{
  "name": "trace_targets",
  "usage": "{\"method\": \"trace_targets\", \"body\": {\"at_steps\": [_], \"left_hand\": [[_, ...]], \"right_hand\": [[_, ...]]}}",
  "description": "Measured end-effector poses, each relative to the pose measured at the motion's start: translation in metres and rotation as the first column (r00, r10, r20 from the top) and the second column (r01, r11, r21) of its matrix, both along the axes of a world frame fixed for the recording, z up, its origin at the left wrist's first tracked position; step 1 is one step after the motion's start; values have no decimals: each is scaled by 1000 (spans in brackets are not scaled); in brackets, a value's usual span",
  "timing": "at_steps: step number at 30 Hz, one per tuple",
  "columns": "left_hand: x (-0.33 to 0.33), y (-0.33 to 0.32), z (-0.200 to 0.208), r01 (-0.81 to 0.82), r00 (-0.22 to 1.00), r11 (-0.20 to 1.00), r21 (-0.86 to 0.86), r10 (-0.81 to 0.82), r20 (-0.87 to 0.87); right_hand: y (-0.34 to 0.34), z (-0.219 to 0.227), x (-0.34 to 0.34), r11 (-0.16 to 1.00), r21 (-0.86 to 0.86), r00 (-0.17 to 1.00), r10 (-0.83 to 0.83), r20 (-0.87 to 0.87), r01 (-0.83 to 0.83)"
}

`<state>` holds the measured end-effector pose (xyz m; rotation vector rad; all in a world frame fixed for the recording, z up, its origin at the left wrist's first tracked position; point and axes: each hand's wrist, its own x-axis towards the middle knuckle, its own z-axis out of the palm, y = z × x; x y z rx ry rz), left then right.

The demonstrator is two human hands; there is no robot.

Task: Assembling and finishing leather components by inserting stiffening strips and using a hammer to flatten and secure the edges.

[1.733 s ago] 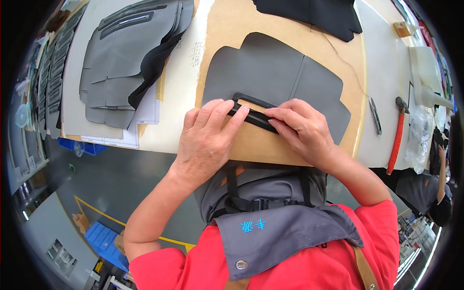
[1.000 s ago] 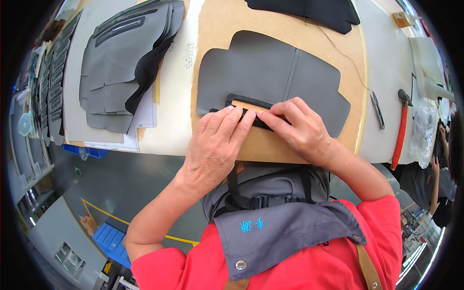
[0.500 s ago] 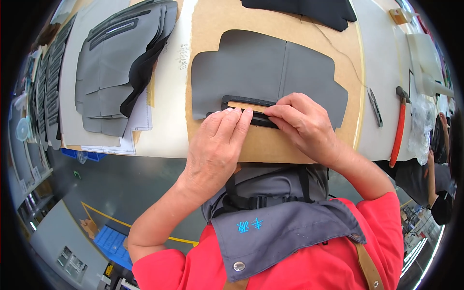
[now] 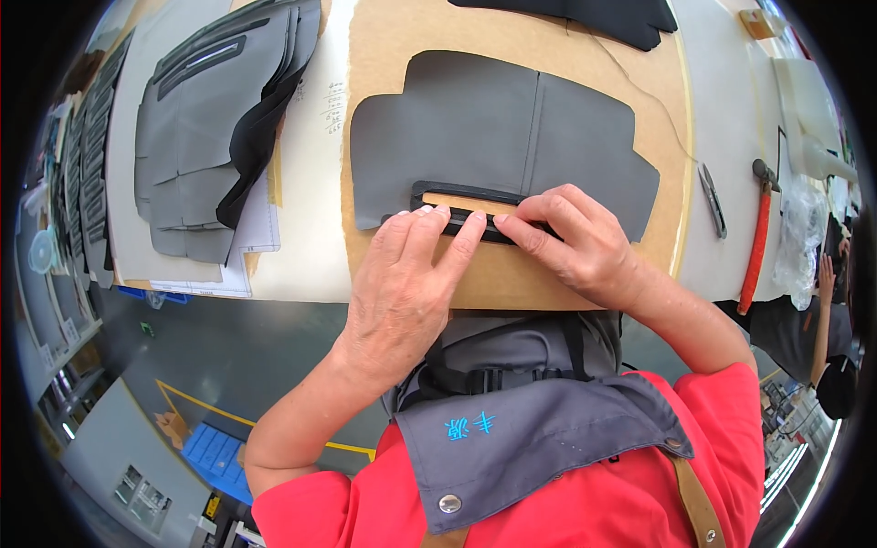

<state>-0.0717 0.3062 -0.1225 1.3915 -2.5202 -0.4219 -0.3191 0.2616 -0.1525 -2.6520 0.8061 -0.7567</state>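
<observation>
A dark grey sheet panel (image 4: 457, 119) with a stitched seam lies flat on the brown board. At its near edge is a slot framed by a black strip (image 4: 470, 191), with brown board showing through the slot. My left hand (image 4: 402, 274) rests with fingers stretched out over the slot's near side, index fingertip on the black strip there. Beside it, my right hand (image 4: 585, 242) has its thumb and bent fingers closed on the right end of that near strip. Its fingertips partly hide the strip's right end.
A stack of similar grey panels (image 4: 201, 137) lies left, over printed paper (image 4: 260, 233). A black piece (image 4: 585, 16) is at the far edge. Right of the brown board (image 4: 512, 288) are thread snips (image 4: 713, 201), a red-handled hammer (image 4: 757, 242) and clear plastic (image 4: 797, 242). Another person's arm (image 4: 822, 320) shows far right.
My left index finger has spread slightly away from the other fingers along the near strip. The right thumb has moved slightly nearer me, still at the strip. The panel stays nearly in place.
</observation>
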Motion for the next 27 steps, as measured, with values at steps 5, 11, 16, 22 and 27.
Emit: {"method": "trace_targets", "body": {"at_steps": [5, 11, 16, 22, 27], "left_hand": [[-12, 7, -3, 7, 1000, 1000, -18, -7, 24], [-17, 12, -8, -26, 999, 997, -70, 29, 41], [-18, 13, -8, -34, 999, 997, -65, 36, 30], [-18, 14, -6, -38, 999, 999, -38, 39, 32], [-15, 12, -3, -5, 1000, 1000, -4, 5, 19]], "right_hand": [[1, 1, 3, 997, -83, 1000, -1, -15, 0], [8, -2, -1, 988, 98, 991, -125, 56, 120], [10, 0, -7, 978, 169, 987, -140, 76, 126], [9, 1, -14, 997, 66, 998, -47, 37, 44], [8, -1, -15, 1000, 23, 999, -19, 28, 18]]}}
